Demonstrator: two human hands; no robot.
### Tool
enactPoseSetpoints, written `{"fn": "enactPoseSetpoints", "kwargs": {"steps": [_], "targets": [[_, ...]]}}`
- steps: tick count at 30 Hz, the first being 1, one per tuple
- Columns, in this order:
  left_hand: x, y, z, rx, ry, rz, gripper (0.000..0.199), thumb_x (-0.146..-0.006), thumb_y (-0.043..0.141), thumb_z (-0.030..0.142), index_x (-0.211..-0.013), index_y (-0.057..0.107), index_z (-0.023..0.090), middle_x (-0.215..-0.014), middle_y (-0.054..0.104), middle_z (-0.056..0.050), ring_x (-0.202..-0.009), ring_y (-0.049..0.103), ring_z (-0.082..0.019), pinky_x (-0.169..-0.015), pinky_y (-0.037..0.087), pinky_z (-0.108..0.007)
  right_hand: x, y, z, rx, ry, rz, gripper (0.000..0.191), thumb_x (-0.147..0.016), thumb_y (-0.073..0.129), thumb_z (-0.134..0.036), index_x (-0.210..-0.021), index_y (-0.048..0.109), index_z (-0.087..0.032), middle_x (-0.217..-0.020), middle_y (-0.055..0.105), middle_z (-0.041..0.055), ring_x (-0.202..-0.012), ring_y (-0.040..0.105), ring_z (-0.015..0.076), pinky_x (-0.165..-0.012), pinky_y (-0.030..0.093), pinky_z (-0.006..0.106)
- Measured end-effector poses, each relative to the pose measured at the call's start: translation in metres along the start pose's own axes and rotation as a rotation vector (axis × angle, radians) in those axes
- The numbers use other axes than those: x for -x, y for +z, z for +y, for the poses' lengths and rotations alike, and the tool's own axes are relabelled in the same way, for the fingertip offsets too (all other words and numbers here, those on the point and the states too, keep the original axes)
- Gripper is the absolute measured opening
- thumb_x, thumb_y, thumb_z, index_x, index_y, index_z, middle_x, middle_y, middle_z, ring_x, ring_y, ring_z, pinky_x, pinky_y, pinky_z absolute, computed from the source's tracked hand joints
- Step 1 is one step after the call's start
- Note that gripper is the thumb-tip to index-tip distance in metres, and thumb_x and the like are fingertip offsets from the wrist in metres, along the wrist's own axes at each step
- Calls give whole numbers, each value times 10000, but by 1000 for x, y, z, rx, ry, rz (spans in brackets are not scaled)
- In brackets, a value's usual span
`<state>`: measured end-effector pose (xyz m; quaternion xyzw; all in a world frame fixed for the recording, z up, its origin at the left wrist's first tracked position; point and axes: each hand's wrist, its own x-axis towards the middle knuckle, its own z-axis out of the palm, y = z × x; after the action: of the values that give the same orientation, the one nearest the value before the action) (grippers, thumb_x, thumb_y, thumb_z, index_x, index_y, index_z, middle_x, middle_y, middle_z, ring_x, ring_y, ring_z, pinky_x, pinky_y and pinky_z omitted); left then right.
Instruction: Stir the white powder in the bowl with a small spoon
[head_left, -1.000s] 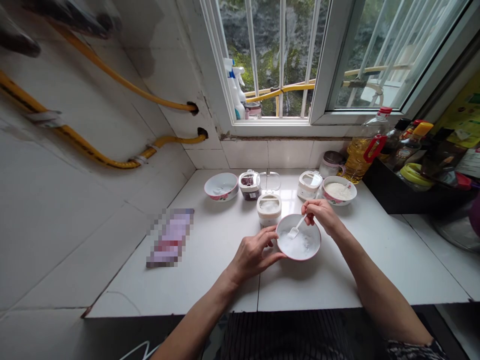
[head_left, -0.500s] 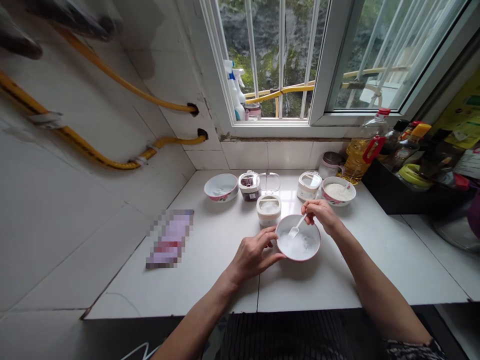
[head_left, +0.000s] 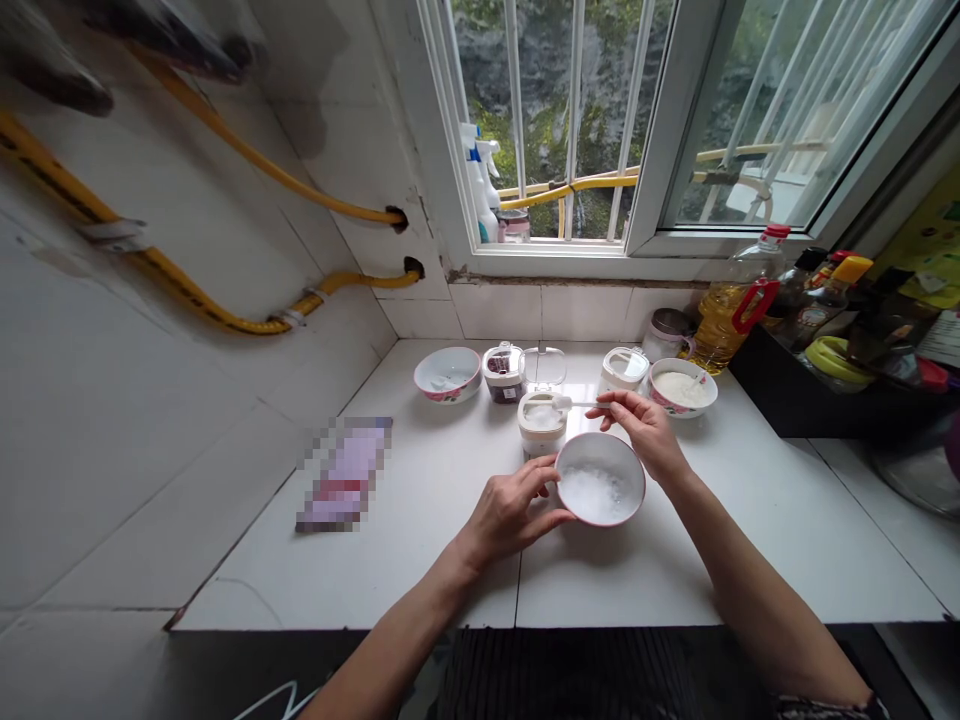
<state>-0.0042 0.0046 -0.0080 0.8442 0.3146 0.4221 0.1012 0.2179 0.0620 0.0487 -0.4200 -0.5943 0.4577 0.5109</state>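
Observation:
My left hand (head_left: 517,505) grips the left rim of a white bowl (head_left: 628,500) with a pink edge; white granules cover its bottom. A small white plastic spoon (head_left: 581,403) is pinched in my right hand (head_left: 636,425). The spoon's head is over the mouth of a small white-rimmed container (head_left: 541,440), which holds white granules and stands just behind the bowl. Its clear lid (head_left: 546,366) is flipped up. Whether the spoon carries anything is too small to make out.
Behind are a flowered bowl (head_left: 448,380), a container with dark contents (head_left: 504,375), another lidded container (head_left: 624,370) and a bowl of pale grain or powder (head_left: 682,390). An oil bottle (head_left: 720,320) and a black box of bottles (head_left: 780,400) stand right. A pixelated purple item (head_left: 346,475) lies left.
My right hand has lifted the spoon out of the bowl and moved it back over the open container. My left hand keeps its hold on the bowl. The view has shifted slightly.

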Motion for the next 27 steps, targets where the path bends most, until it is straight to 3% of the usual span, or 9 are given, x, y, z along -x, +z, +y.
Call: {"fn": "enactPoseSetpoints", "kwargs": {"steps": [4,8,10,14,17,21,24,27], "targets": [[-1,0,1,-6,14,4,368,-948,593,515,-1036,563,159,-1174,706,-185,-588,691,-125,-535,589,-257,8,10,-1,367,-324,-21,192,-958,470,-260,-1010,646,-205,-915,762,77,-776,680,189,-819,511,389],[-1,0,1,-20,18,7,369,-953,585,517,-1027,558,156,-1164,706,-189,-587,687,-127,-532,581,-259,12,12,-3,640,-603,-69,241,-959,423,-147,-994,654,-205,-789,739,45,-733,680,190,-936,443,459],[-1,0,1,-18,13,2,368,-952,588,516,-1036,557,160,-1168,706,-182,-591,687,-123,-539,581,-254,12,11,-6,613,-594,-32,223,-969,433,-161,-1007,648,-205,-810,743,48,-748,684,191,-920,459,445],[0,0,0,-11,9,-5,367,-951,590,516,-1044,556,163,-1174,705,-176,-592,680,-116,-546,586,-252,12,3,-11,335,-385,44,153,-971,494,-265,-998,630,-200,-814,736,52,-735,681,185,-747,528,351],[0,0,0,-9,12,-6,361,-953,590,510,-1038,558,161,-1187,700,-183,-596,679,-117,-552,590,-258,9,-6,-15,208,-236,-44,163,-946,508,-295,-927,627,-185,-668,665,11,-616,628,158,-614,502,293],[0,-1,0,-5,1,-14,361,-953,586,514,-1037,565,164,-1181,700,-171,-602,680,-117,-553,589,-257,8,-10,-17,404,-159,-213,161,-898,481,-191,-838,630,-186,-592,604,-16,-553,557,134,-574,439,267],[0,-1,0,-3,4,-11,354,-950,596,503,-1037,562,162,-1180,699,-176,-600,682,-120,-554,589,-259,10,-5,-15,628,-235,-273,203,-860,466,-106,-804,641,-194,-593,617,-9,-612,558,150,-670,441,292],[1,0,0,2,7,-9,350,-948,604,496,-1042,559,162,-1186,696,-180,-597,683,-120,-555,591,-258,12,3,-13,708,-272,-326,236,-852,450,-73,-794,643,-197,-591,630,-8,-623,541,155,-756,443,321]]}}
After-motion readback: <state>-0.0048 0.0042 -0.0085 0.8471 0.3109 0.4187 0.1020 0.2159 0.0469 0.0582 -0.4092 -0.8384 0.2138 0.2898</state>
